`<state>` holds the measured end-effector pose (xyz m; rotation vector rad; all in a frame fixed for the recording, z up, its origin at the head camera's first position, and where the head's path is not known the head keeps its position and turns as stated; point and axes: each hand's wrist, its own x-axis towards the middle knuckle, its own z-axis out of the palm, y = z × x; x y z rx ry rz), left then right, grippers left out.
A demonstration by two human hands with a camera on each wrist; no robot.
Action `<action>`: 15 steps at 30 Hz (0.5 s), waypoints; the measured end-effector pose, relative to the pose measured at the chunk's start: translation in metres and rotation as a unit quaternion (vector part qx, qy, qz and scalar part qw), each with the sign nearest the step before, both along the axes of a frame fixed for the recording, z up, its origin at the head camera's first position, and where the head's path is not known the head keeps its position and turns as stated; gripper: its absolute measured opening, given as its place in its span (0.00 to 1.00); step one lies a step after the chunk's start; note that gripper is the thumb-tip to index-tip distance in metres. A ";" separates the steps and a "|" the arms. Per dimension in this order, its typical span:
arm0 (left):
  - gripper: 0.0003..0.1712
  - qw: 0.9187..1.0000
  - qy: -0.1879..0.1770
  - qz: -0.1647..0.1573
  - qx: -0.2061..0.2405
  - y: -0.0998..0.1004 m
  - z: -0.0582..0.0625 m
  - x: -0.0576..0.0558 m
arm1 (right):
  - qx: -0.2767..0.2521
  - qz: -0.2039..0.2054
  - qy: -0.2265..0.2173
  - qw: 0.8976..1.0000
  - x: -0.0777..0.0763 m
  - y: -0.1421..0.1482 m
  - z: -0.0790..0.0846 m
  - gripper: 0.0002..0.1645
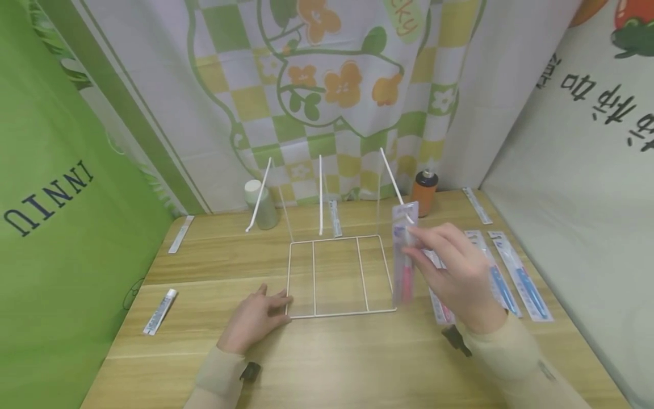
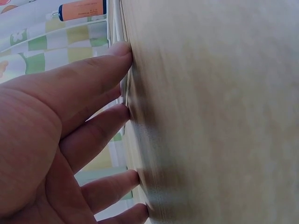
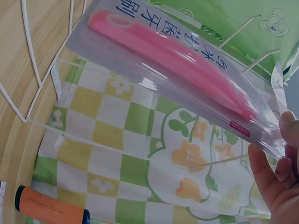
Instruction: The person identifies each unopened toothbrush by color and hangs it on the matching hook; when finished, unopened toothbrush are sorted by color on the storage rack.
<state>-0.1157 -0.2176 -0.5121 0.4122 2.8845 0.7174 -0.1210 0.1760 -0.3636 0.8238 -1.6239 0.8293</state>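
Observation:
My right hand [image 1: 460, 272] pinches the upper part of a packaged pink toothbrush [image 1: 403, 267] between thumb and fingers. The pack hangs upright at the right hook of a white wire display rack [image 1: 337, 314]. The hook's tip shows at the pack's top; whether it passes through the hang hole I cannot tell. In the right wrist view the pink handle [image 3: 173, 65] shows through clear plastic. My left hand [image 1: 255, 318] rests on the table, fingers spread, fingertips touching the front left corner of the rack's base. Two other hooks, middle [image 1: 321, 193] and left [image 1: 259, 193], carry nothing.
Right of the rack lie a pink toothbrush pack [image 1: 443, 309] and blue ones [image 1: 523, 278]. A green bottle [image 1: 263, 207] and an orange bottle [image 1: 426, 196] stand behind. A toothpaste tube [image 1: 160, 312] and a slim packet [image 1: 181, 234] lie left. Fabric curtains [image 1: 347, 125] enclose the table.

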 end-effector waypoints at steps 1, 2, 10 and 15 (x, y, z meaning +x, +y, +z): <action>0.25 1.000 -0.002 0.001 0.000 0.000 0.000 0.000 | 0.005 -0.002 -0.006 1.000 -0.003 0.001 -0.002 0.23; 0.25 1.000 -0.002 0.001 0.000 0.000 0.000 0.000 | 0.008 -0.003 -0.012 1.000 -0.006 0.002 -0.004 0.23; 0.25 1.000 -0.007 0.004 -0.002 0.001 -0.001 0.000 | 0.038 -0.009 -0.050 0.998 -0.033 0.009 -0.019 0.22; 0.25 1.000 -0.006 0.005 0.000 0.001 -0.001 0.000 | 0.042 -0.027 -0.052 0.997 -0.053 0.011 -0.022 0.21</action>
